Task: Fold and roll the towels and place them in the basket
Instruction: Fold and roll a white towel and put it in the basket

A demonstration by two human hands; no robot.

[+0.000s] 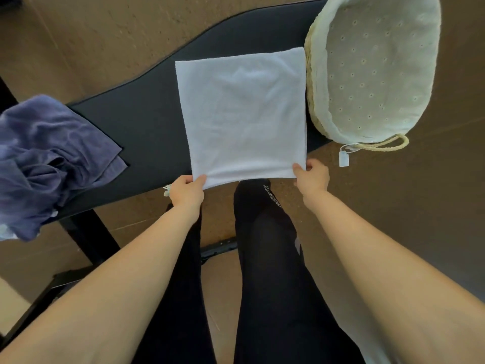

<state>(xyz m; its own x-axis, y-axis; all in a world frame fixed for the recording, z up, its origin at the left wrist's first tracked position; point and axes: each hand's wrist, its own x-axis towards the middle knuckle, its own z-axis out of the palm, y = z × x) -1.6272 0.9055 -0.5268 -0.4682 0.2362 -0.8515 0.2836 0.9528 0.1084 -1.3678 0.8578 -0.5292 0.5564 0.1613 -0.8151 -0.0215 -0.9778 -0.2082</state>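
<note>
Towel spread flat on a dark tabletop

Tabletop (pixel 147 127) is black, matte and narrow, with a curved far edge, standing on brown speckled floor (pixel 105 35). A white towel (pixel 244 116) lies flat across it, its near edge hanging just past the rim. The left hand (pixel 187 191) pinches the near left corner; the right hand (pixel 312 176) pinches the near right corner. Touching the towel's right side sits a woven basket (pixel 312 82) with a pale eyelet lining and a dangling tag (pixel 343 158). At the left end, a crumpled purple towel (pixel 49 158) drapes over the edge.
</note>
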